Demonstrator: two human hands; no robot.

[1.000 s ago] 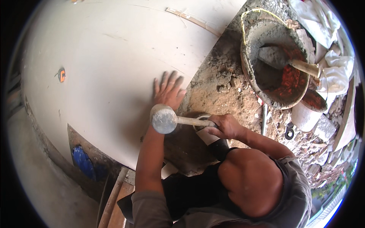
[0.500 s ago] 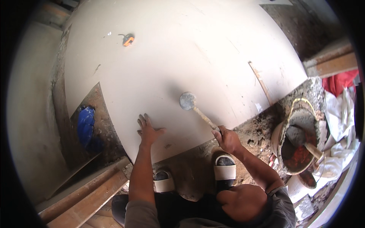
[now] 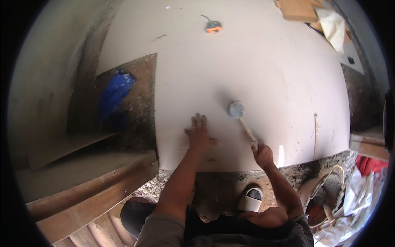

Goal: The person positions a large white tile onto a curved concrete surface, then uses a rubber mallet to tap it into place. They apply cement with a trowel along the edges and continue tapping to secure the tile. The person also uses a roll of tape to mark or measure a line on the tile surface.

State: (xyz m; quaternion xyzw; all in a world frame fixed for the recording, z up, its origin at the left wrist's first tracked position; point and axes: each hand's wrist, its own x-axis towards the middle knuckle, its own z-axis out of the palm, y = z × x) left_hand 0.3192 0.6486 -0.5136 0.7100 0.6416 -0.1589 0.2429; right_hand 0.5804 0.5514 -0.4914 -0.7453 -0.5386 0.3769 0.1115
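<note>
A large pale board (image 3: 288,74) lies flat before me. My left hand (image 3: 199,133) rests on it with fingers spread. To its right, my right hand (image 3: 262,153) grips the handle of a mallet (image 3: 236,109), whose round grey head is over the board and casts a shadow. A thin wooden strip (image 3: 316,138) lies on the board to the right. Farther forward sits an orange-and-black tool (image 3: 213,26), probably a tape measure.
Blue plastic (image 3: 116,92) lies in a gap at left, by a wooden ledge (image 3: 90,206) and wall (image 3: 45,82). At lower right are a mortar-caked bucket (image 3: 317,189), white sacks (image 3: 364,193) and red material (image 3: 369,164). Cardboard (image 3: 298,8) lies top right. My sandalled foot (image 3: 251,199) shows below.
The view has swung forward and left, bringing more board into it. My right hand and mallet have moved from near my foot out over the board; my left hand still lies spread on it.
</note>
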